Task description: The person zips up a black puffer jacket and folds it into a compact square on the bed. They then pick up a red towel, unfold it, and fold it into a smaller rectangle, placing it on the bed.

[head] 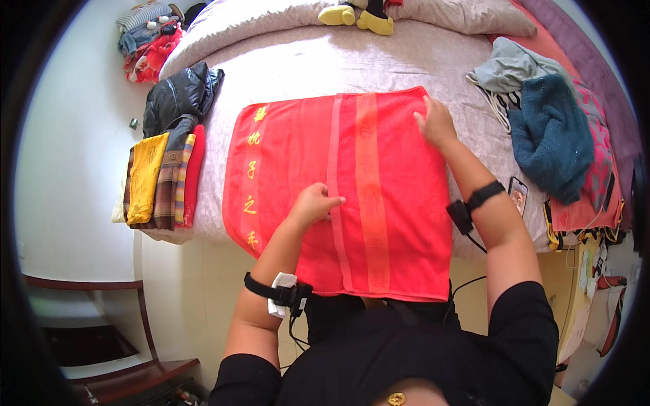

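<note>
A red towel [406, 203] with yellow characters along its left border and an orange band lies spread on the bed, its near edge hanging over the bed's front by my legs. My left hand [316, 204] is over the towel's middle, thumb and fingers apart, beside a pale red stripe; what lies under the fingers is hidden. At the towel's upper right corner is my right hand [435, 122], touching the edge with its fingers; whether it pinches the cloth is not clear. Black straps with small devices and cables circle both forearms.
Folded clothes, a yellow one [147, 177] among them, and a black puffer jacket [175, 101] line the bed's left edge. At right lie a teal garment [551, 137], a grey one [523, 66] and a phone [518, 195]. A plush toy [376, 23] rests at the far side.
</note>
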The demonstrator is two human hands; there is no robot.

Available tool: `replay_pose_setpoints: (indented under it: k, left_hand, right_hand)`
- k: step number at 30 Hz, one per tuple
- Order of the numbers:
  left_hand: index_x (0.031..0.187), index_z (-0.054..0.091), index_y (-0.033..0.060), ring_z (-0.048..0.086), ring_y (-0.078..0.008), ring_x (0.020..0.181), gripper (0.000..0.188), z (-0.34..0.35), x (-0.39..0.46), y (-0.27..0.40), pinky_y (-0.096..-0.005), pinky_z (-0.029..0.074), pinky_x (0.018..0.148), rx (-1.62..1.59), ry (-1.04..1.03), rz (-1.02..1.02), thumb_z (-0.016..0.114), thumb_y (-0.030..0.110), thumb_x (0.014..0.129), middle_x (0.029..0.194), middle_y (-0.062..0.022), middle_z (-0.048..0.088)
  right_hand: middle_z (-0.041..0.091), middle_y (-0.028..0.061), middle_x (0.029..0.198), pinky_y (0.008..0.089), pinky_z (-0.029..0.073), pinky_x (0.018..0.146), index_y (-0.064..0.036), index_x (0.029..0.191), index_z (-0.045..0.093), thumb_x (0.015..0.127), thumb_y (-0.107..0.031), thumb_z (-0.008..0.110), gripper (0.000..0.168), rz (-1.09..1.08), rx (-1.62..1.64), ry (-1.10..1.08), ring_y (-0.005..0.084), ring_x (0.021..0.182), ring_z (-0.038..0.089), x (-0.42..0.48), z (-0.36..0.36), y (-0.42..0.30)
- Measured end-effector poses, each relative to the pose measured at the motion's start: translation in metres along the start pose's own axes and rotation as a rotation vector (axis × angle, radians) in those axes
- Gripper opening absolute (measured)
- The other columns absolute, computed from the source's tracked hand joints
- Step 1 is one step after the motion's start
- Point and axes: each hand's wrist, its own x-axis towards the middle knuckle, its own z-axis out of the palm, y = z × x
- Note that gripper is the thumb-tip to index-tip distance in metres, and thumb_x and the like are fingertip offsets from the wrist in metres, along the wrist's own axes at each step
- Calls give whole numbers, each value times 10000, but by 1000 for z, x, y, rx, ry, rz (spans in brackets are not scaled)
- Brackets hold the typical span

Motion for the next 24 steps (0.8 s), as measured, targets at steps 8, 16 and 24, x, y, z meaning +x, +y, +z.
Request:
replay_pose_setpoints:
  k: [8,16,24]
  left_hand:
    - [1050,668,0,643,-150,798,256,23,-75,-60,-281,510,737,195,-381,-5,694,171,861,914,-57,693]
    - [1199,570,4,665,-185,878,293,-1,-117,-52,-333,542,777,-148,-436,-177,488,182,981,1041,-78,672]
    - [1147,563,10,688,-188,780,242,9,-124,-80,-315,584,672,-14,-516,-221,581,85,918,950,-73,675]
  right_hand:
    - [421,163,1431,518,224,1125,-12,1349,456,905,-373,581,586,-367,-55,-133,338,1367,331,-125,-30,-27]
    - [340,184,1485,616,108,1120,-15,1386,420,925,-436,517,632,-329,-198,-180,348,1423,218,-156,-34,-27]
    - [287,139,1528,613,43,1128,-64,1433,373,938,-479,464,652,-406,-261,-218,304,1442,187,-160,-37,-46]
